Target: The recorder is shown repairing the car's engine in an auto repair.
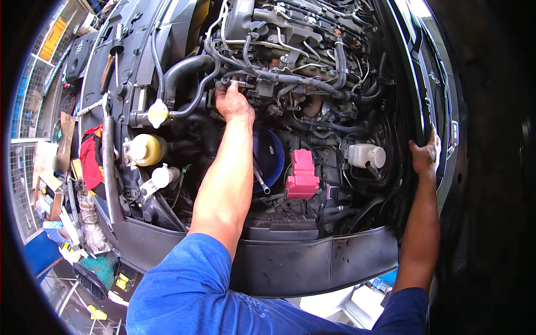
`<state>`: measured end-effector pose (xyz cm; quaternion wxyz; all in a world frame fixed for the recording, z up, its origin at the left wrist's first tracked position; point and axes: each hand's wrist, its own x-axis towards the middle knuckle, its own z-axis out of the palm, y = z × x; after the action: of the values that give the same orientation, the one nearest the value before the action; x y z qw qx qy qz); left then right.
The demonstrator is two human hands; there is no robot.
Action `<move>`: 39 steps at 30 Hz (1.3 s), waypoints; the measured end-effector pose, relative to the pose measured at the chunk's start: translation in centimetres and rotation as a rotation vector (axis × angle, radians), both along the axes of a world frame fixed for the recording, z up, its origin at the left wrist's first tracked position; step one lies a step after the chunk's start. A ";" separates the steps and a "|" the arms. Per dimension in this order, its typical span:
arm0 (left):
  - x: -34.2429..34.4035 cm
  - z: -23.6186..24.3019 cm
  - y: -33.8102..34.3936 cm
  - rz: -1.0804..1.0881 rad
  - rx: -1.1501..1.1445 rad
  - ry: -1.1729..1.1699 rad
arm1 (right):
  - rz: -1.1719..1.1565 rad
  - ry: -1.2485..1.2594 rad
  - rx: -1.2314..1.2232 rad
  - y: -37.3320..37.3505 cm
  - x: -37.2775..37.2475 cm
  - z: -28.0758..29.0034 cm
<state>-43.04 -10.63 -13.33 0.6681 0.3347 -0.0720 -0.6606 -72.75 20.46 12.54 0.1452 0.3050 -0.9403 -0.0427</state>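
Note:
My left hand [234, 106] reaches deep into the engine bay, beside the engine [296, 50]. Its fingers are closed on something among the hoses and brackets that I cannot make out. Just left of it, a thick ribbed black hose [188, 68] curves down. Below the left wrist, a blue round container [272, 156] sits low, with a metal rod-like tool [261, 181] in front of it. At the bay's right side, my right hand [425, 152] grips the dark edge of the car body [416, 120], thumb on the near side and fingers over it.
Along the left lie a long metal bar [110, 167], a ratchet [92, 107], a screwdriver [116, 47] and a red cloth [91, 159]. Reservoirs [146, 149] and a pink-red cover [302, 176] stand in the bay. A dark fender [312, 265] crosses before me.

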 end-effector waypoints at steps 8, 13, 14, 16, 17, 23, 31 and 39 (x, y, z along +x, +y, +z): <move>0.3 0.7 0.2 -0.030 -0.022 0.025 | -0.021 -0.043 -0.028 0.0 0.2 0.2; -0.3 0.7 0.2 0.054 0.138 -0.193 | -0.017 -0.004 0.019 -0.1 0.3 0.3; 0.2 0.4 0.3 0.004 0.054 -0.050 | -0.018 -0.003 0.019 -0.2 0.5 0.3; 0.1 0.2 0.2 -0.001 -0.024 0.025 | -0.030 -0.019 -0.007 -0.5 0.9 0.5; -0.1 0.2 0.1 0.000 -0.024 0.024 | -0.029 -0.020 -0.007 -0.5 0.8 0.5; 0.4 0.1 0.5 -0.035 0.008 0.069 | -0.027 -0.009 0.012 0.0 0.4 0.3; 0.6 0.0 0.3 -0.067 -0.109 0.112 | -0.050 -0.021 0.001 -0.5 0.9 0.6; 0.2 0.3 0.5 -0.074 -0.015 0.142 | -0.054 -0.010 0.010 -0.1 0.5 0.5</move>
<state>-42.81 -10.17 -12.99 0.6491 0.2790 -0.0416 -0.7064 -72.24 20.37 13.06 0.1375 0.2806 -0.9486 -0.0498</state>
